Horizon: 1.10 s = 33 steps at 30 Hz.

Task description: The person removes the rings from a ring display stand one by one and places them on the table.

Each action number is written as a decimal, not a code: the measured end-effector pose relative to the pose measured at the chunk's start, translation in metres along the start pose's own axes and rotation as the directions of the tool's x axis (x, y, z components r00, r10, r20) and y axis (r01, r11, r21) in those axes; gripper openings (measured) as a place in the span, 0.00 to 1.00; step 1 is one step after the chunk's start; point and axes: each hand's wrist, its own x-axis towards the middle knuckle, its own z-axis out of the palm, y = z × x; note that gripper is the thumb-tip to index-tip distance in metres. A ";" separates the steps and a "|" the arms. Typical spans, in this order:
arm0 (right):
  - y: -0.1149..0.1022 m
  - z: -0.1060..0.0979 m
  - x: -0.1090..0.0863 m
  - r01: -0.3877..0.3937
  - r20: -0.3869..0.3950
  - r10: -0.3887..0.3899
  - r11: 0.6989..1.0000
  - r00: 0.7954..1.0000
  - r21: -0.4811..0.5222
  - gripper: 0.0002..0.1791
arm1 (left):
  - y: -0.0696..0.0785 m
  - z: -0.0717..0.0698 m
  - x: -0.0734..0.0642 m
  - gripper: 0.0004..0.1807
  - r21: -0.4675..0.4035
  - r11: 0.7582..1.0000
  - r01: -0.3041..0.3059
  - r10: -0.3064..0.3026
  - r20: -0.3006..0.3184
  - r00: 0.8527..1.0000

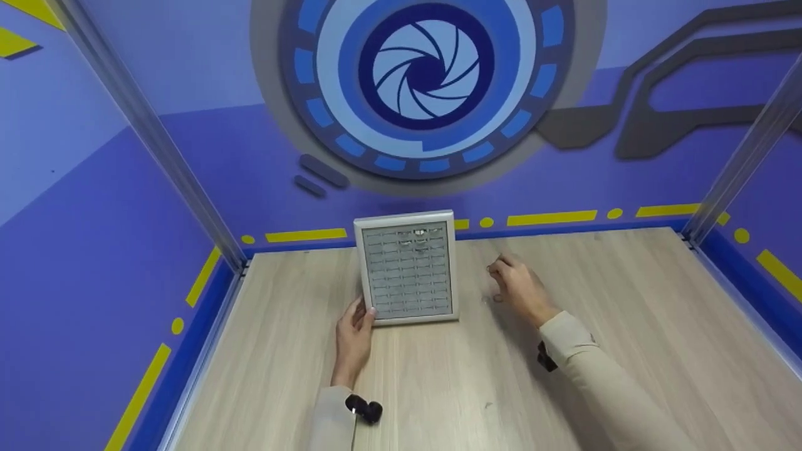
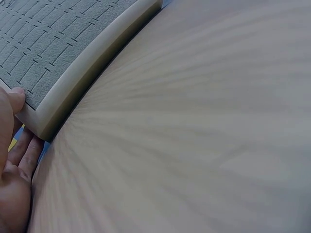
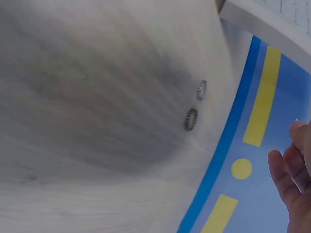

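Note:
A ring display (image 1: 408, 291) with a white frame and grey slotted pad stands leaning back on the table in the head view. Several silvery rings (image 1: 420, 232) sit in its upper slots. My left hand (image 1: 354, 338) grips the lower left corner, its thumb (image 2: 17, 98) over the front and its fingers behind. Right of the display, my right hand (image 1: 521, 287) pinches a small ring (image 1: 489, 269) above the table. Below that hand lie two loose rings, a dark patterned ring (image 3: 191, 119) and a thinner silver ring (image 3: 201, 90).
The wooden table (image 1: 432, 388) ends at a blue back wall (image 1: 213, 169) close behind the display. Side walls with metal corner posts (image 1: 156, 134) enclose it left and right. Black wrist cameras (image 1: 364, 408) are strapped at both sleeves.

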 end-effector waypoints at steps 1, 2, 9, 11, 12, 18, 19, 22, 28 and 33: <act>0.002 0.000 -0.002 -0.006 0.002 0.006 1.000 1.000 -0.018 0.05 | 0.000 0.000 0.000 0.30 0.001 1.000 -0.001 0.001 0.000 1.000; 0.004 0.001 -0.004 -0.012 0.004 0.012 0.999 1.000 -0.038 0.05 | -0.001 0.000 0.000 0.30 0.001 1.000 0.000 0.000 0.000 1.000; 0.019 0.003 -0.022 -0.082 0.039 0.087 0.990 0.995 -0.115 0.06 | 0.000 0.001 0.001 0.29 -0.012 1.000 0.015 -0.015 -0.004 1.000; 0.022 0.004 -0.026 -0.096 0.046 0.102 0.989 0.994 -0.114 0.05 | 0.000 0.001 0.001 0.30 -0.011 1.000 0.012 -0.012 -0.002 1.000; 0.024 0.004 -0.028 -0.100 0.050 0.106 0.988 0.993 -0.114 0.05 | 0.000 0.001 0.001 0.30 -0.010 1.000 0.011 -0.011 -0.002 1.000; 0.031 0.007 -0.034 -0.120 0.072 0.128 0.986 0.989 -0.115 0.04 | -0.002 0.001 0.000 0.31 0.003 1.000 0.013 -0.013 -0.004 1.000; 0.033 0.008 -0.036 -0.126 0.074 0.135 0.986 0.988 -0.114 0.04 | -0.003 0.001 0.001 0.31 0.004 1.000 0.015 -0.015 -0.003 1.000; 0.036 0.011 -0.039 -0.145 0.086 0.155 0.983 0.984 -0.113 0.04 | -0.003 0.000 0.001 0.31 0.008 1.000 0.022 -0.022 -0.006 1.000; 0.040 0.013 -0.043 -0.139 0.091 0.148 0.985 0.985 -0.098 0.04 | -0.002 0.000 0.001 0.30 -0.001 1.000 0.015 -0.015 -0.013 1.000; 0.042 0.015 -0.044 -0.109 0.096 0.118 0.990 0.988 -0.091 0.05 | -0.001 0.000 0.001 0.29 -0.009 1.000 0.022 -0.022 -0.006 1.000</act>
